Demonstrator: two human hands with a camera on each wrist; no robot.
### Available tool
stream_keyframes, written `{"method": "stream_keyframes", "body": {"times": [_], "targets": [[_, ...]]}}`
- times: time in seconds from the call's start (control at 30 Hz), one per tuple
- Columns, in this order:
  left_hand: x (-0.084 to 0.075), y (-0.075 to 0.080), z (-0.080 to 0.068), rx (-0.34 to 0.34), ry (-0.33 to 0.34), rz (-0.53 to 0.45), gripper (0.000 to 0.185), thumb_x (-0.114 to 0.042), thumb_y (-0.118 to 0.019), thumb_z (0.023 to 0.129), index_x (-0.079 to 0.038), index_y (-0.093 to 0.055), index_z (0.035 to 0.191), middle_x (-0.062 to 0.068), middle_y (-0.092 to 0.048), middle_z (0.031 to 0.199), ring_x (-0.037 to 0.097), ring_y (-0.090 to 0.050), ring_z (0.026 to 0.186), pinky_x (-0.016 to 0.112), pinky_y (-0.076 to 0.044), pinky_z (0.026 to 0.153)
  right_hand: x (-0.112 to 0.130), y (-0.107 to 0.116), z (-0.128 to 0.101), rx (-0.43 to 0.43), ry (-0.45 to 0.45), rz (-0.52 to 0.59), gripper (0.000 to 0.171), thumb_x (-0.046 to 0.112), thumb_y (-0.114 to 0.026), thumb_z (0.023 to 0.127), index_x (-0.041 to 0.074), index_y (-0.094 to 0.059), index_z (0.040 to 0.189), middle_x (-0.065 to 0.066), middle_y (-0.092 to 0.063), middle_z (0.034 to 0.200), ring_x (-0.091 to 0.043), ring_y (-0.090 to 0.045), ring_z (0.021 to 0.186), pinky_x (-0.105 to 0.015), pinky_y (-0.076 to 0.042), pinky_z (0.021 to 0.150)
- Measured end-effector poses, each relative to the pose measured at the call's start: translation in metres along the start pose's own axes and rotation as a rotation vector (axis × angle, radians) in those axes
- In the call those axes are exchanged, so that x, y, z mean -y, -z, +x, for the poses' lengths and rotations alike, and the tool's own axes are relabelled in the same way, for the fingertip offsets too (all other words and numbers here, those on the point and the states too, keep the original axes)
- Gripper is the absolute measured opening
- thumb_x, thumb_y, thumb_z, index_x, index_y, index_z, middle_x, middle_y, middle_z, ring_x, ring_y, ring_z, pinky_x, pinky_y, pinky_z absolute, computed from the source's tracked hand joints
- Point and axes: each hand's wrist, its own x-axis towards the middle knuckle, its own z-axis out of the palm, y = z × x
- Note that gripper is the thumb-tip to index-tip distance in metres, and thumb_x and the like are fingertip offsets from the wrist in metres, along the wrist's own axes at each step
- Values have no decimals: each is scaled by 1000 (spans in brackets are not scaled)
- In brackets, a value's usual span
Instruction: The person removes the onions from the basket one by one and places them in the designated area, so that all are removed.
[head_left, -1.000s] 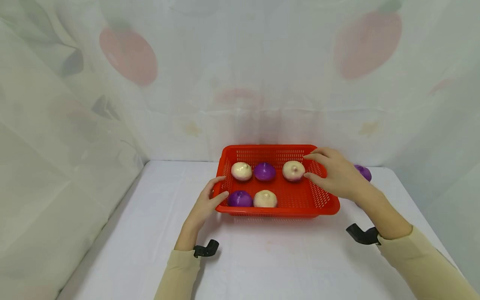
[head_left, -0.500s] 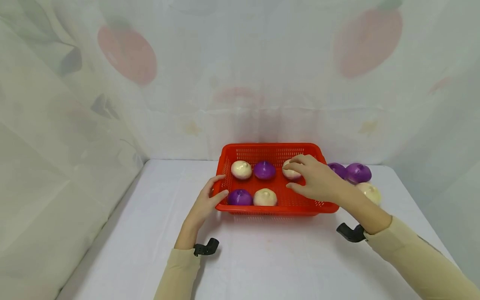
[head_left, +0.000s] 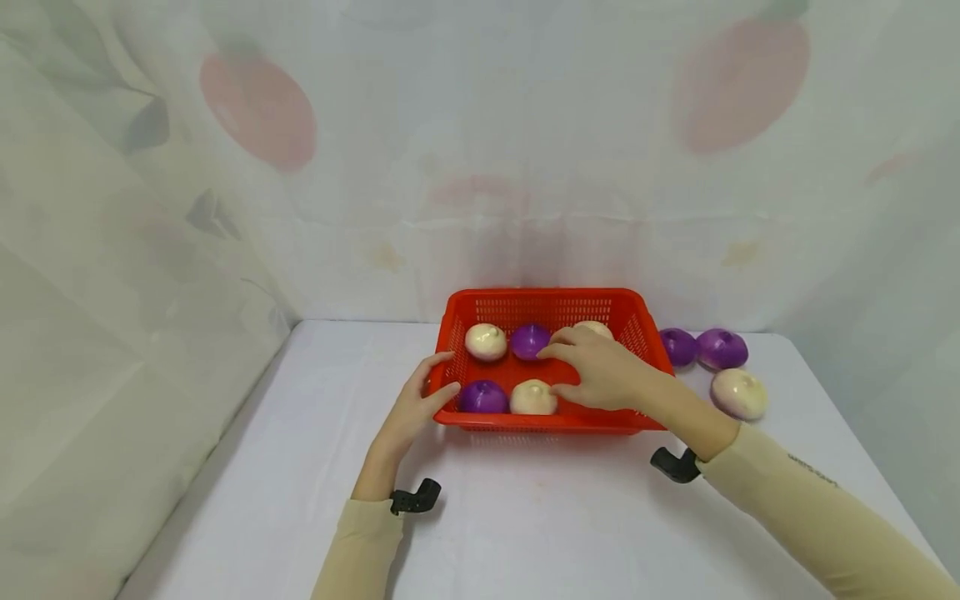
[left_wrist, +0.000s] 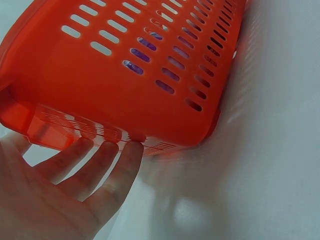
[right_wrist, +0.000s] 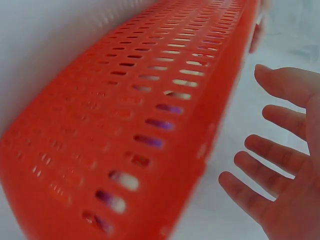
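Observation:
A red plastic basket [head_left: 600, 422] holds purple and cream-white onion-shaped vegetables. A purple one [head_left: 483, 397] and a cream one [head_left: 533, 397] lie along its front; a cream one [head_left: 486, 342] and a purple one [head_left: 529, 342] sit at the back. Another cream one [head_left: 592, 327] is partly hidden behind my right hand [head_left: 603, 371], which is over the basket with thumb and fingers spread, nothing between them. Its thumb tip overlaps the front cream one in the head view. At the basket's left end, my left hand [head_left: 405, 412] touches the wall with fairly straight fingers [left_wrist: 117, 177].
Outside the basket on the right lie two purple onion-shaped vegetables [head_left: 678, 346] and a cream one [head_left: 739, 393]. A white cloth covers the table [head_left: 540, 525]. A printed curtain [head_left: 480, 167] hangs right behind the basket.
My right hand has moved left across the basket, from its right end to the middle, uncovering the vegetables outside on the right. The left hand stays at the basket's left end.

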Motion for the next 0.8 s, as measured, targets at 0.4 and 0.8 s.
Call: {"method": "stream_keyframes", "body": {"times": [0.4, 0.8], "targets": [[-4, -3, -3, -7, -1, 5, 58, -27, -68, 99, -19, -44, 151, 12, -41, 155, 36, -48, 136, 55, -41, 109, 2, -27, 17, 76, -12, 47, 43, 36, -76, 90, 16, -69, 128, -4, -62, 127, -26, -56, 120, -46, -46, 103], [-1, -1, -3, -14, -5, 14, 62, -33, -70, 97, -18, -44, 152, 13, -43, 154, 34, -50, 133, 54, -43, 107, 5, -45, 33, 155, -14, 35, 51, 41, -78, 88, 14, -68, 130, -3, -61, 125, -24, -54, 113, -42, -47, 98]]}}
